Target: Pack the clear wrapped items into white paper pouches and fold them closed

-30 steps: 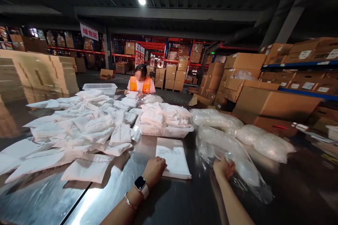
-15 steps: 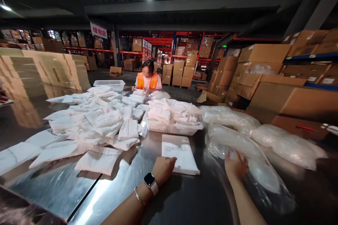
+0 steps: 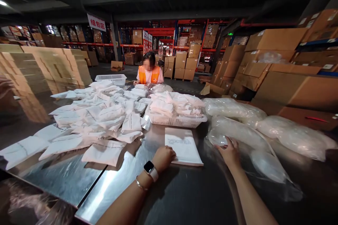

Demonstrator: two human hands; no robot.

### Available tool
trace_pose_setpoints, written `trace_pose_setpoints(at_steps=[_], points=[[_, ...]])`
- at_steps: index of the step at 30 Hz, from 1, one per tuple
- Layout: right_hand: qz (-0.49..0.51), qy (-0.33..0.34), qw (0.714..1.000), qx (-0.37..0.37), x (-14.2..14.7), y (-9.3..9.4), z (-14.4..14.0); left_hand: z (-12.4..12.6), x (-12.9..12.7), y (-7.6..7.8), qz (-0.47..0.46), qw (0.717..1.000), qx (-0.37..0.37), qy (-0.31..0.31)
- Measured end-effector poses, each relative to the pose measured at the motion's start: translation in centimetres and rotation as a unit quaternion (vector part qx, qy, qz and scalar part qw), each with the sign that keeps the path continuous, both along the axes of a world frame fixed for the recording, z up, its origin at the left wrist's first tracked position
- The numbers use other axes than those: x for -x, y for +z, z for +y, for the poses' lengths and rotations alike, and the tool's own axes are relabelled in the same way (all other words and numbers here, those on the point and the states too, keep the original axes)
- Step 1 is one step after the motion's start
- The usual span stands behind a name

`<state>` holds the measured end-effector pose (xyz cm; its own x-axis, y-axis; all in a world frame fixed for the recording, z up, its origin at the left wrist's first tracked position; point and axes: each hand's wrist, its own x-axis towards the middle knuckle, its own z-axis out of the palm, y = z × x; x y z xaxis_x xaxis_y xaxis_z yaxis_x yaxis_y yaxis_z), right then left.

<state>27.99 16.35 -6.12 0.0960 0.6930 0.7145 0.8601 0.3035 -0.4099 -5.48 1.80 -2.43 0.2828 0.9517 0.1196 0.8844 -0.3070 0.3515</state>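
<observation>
Working at a steel tabletop (image 3: 169, 197) in a dim warehouse, a person rests both bare hands beside a flat white pouch (image 3: 183, 146) that lies face up just in front of a white basket (image 3: 175, 121).

Head view: over the last second the right hand (image 3: 231, 153) has shifted along a clear plastic bag (image 3: 245, 144), from a bunched hold on its near film to a flatter spread farther up the bag. That looks like a search for the bag's opening or a firmer purchase on it. The left hand (image 3: 163, 158) has stayed put at the near left corner of the pouch.

The left grip is curled into a loose fist, knuckles up, touching the pouch's edge; whether the fingers pinch anything cannot be told from this angle. A smartwatch (image 3: 150, 169) and a thin bracelet sit on that wrist. The right grip is open, fingers splayed and pressing on the bag, which lies just right of the pouch, touching more clear bags (image 3: 290, 137) beyond it.

Left of the pouch, a loose heap of white pouches (image 3: 102, 116) covers the tabletop. The basket behind it is piled with more of them. Beyond the basket, a co-worker in an orange vest (image 3: 149, 74) sits at the far end of the tabletop. Stacked cartons (image 3: 277, 63) fill the shelving to the right.
</observation>
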Motion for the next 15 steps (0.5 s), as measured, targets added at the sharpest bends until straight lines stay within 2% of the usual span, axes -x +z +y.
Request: trace_pose_setpoints(at_steps=[2, 6, 12, 15], points=[[0.015, -0.005, 1.000, -0.011, -0.1, 0.4, -0.2, 0.0, 0.0, -0.1, 0.000, 1.000, -0.002, 0.008], [0.001, -0.035, 0.998, 0.044, -0.5, 0.6, -0.3, -0.2, 0.0, 0.3, -0.003, 1.000, 0.002, 0.012], [-0.043, -0.048, 0.993, 0.097, -0.3, -0.6, -0.1, 0.0, 0.3, 0.6, 0.020, 1.000, 0.010, -0.001], [-0.064, -0.028, 0.990, 0.122, 0.1, -0.9, 0.2, 0.2, 0.4, 0.4, 0.032, 0.999, 0.007, 0.011]])
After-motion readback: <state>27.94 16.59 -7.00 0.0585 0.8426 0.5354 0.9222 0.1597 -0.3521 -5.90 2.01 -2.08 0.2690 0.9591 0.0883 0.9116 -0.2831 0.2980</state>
